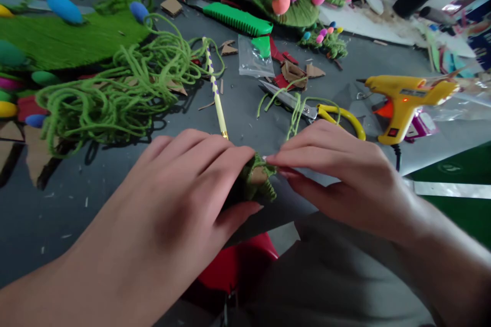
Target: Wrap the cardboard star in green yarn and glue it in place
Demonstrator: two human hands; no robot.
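My left hand is closed around a small yarn-wrapped cardboard piece, close to the table's front edge. Green yarn covers most of the piece, and a patch of bare brown cardboard shows. At its right side the thumb and fingers of my right hand pinch the green yarn at the edge. Just beyond the right fingers, loose yarn strands lie over the blades of yellow-handled scissors. A pale pencil with purple spots lies beyond my left fingers.
A tangled heap of green yarn lies at left beside a large green yarn-covered shape with coloured eggs. At right stands a yellow glue gun, its light lit. A green cutter, plastic bag and cardboard scraps lie further back.
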